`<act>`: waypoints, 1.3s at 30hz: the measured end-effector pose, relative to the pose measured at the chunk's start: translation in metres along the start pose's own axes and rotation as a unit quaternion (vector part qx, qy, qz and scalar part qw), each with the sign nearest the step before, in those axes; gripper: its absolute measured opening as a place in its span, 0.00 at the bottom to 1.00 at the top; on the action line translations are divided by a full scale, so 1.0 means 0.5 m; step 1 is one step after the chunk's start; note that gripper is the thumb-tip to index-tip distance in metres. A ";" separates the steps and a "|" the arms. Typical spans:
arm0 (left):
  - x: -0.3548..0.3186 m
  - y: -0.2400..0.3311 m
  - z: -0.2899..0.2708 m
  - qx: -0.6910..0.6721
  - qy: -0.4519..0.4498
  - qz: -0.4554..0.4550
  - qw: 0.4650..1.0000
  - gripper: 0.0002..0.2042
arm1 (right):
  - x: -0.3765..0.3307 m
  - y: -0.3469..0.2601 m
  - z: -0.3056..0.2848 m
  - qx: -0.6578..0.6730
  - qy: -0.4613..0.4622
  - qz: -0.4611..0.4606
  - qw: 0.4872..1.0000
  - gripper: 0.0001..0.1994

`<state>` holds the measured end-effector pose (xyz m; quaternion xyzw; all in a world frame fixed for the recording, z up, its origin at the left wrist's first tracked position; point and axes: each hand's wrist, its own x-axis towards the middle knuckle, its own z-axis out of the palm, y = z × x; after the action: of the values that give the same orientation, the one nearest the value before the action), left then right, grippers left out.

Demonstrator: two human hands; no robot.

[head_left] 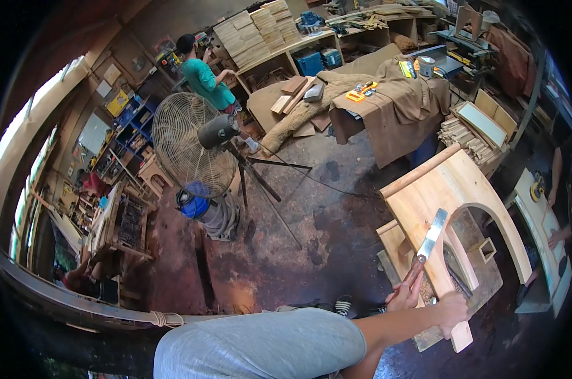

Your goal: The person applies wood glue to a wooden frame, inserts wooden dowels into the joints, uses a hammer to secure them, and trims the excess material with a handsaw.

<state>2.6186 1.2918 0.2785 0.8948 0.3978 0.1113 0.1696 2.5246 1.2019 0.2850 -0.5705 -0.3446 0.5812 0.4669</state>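
Note:
A pale wooden stool-like piece with an arched cutout stands at the right, one leg toward me. My left hand is closed round the lower part of that leg. Beside it, partly under my left forearm, my right hand grips the wooden handle of a sliding bevel. Its metal blade lies over the wooden surface, angled up from the pivot. My right wrist is hidden by the left forearm. A dark rod shows beneath the leg, beside a board under the piece.
A large stand fan and a blue-topped vacuum stand at the left. A cable crosses the floor. A person in teal works at the back. A cloth-draped bench holds orange tools. At far right, another person's hands rest near a panel.

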 end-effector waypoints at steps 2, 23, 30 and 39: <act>-0.001 -0.010 0.003 0.007 0.000 -0.002 1.000 0.28 | 0.001 0.005 0.008 0.007 -0.007 -0.003 1.000 0.34; -0.004 -0.002 -0.020 0.002 -0.026 0.003 1.000 0.31 | -0.006 0.008 0.007 0.018 0.011 -0.009 1.000 0.33; -0.003 -0.019 -0.001 0.019 -0.027 0.003 0.999 0.32 | -0.008 0.008 0.016 0.009 0.001 -0.003 1.000 0.33; -0.001 -0.011 0.000 -0.004 -0.014 0.018 1.000 0.27 | 0.008 0.032 0.001 0.027 0.001 -0.011 1.000 0.34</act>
<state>2.6148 1.2950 0.2765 0.9024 0.3790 0.1037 0.1768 2.5222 1.2004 0.2685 -0.5546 -0.3345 0.5848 0.4885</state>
